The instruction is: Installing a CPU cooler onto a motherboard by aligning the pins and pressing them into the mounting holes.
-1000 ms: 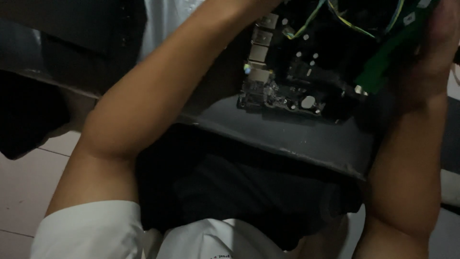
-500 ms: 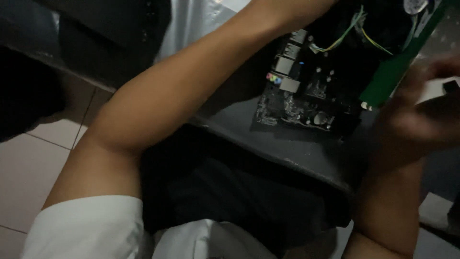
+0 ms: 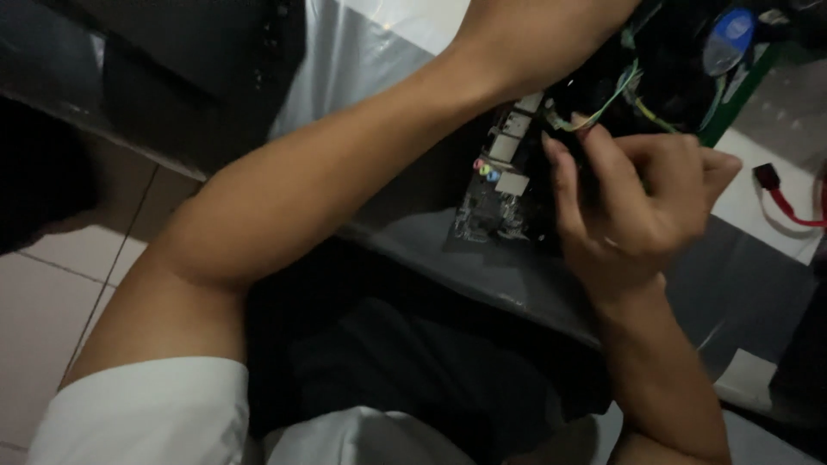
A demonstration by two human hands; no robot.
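A dark computer circuit board (image 3: 497,200) with silver and coloured ports stands tilted on a grey tabletop (image 3: 482,271). Thin yellow and green wires (image 3: 613,102) run across it. My right hand (image 3: 633,202) grips the board from the near side, thumb and fingertips pressed in by the wires. My left forearm (image 3: 345,181) reaches diagonally across to the board's top; the left hand itself is cut off by the frame's upper edge. A green board edge (image 3: 736,90) and a blue-topped part (image 3: 728,34) show behind the fingers.
A red cable (image 3: 786,205) lies on a white sheet at the right. A dark case (image 3: 189,60) stands at the upper left, beside clear plastic film (image 3: 362,52). Pale floor tiles (image 3: 43,310) show below the table edge on the left.
My right hand has moved from the board's right edge leftward onto its near side by the wires. The view has shifted, so the board sits higher and further right.
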